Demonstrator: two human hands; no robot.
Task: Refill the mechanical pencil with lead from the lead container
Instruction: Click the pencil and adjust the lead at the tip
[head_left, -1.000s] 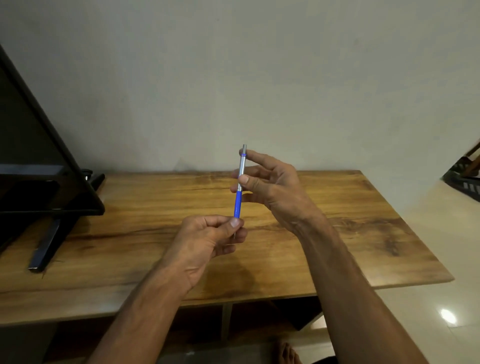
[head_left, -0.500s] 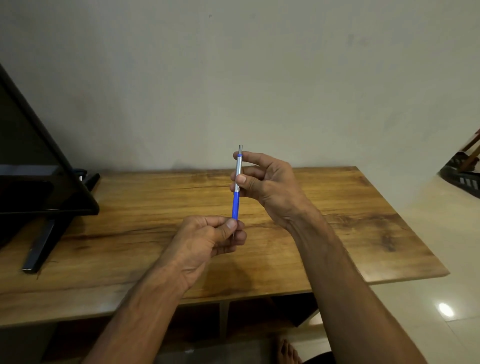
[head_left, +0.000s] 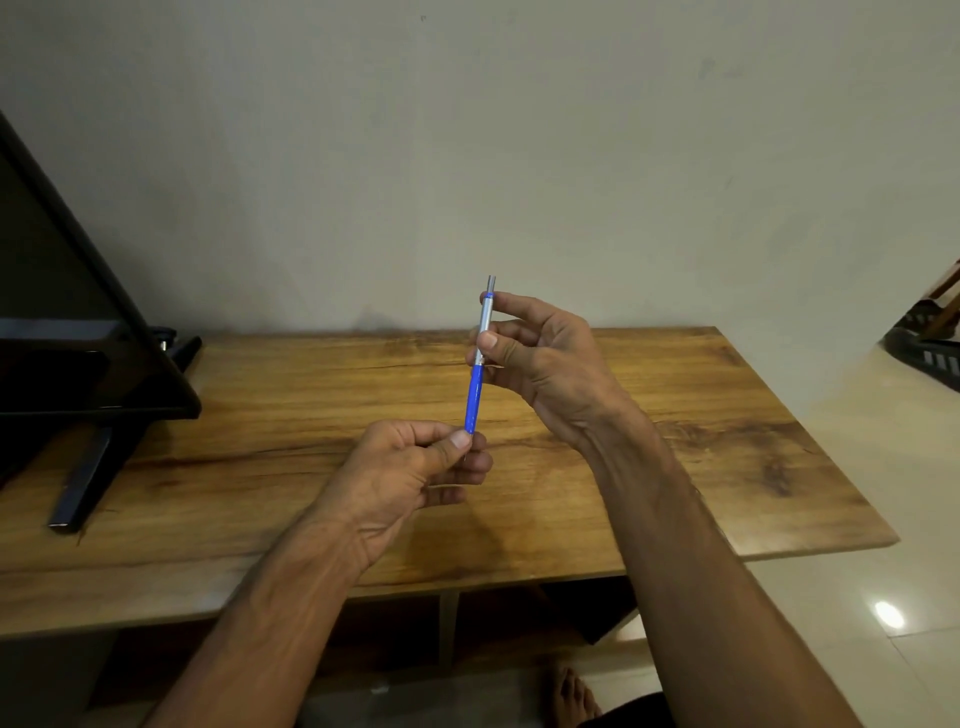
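Both hands hold mechanical pencil (head_left: 479, 364) near-upright above the wooden counter (head_left: 675, 415).
Left hand (head_left: 410, 467) pinches blue lower end — right hand (head_left: 540, 353) pinches silver upper barrel; tip hidden, probably inside left fingers.

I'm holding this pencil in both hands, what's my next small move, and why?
Likely move the right hand up to pinch the grey top end and pull it off: the mechanical pencil is nearly upright, the left hand pinches its blue lower end, and the right grips the silver middle.
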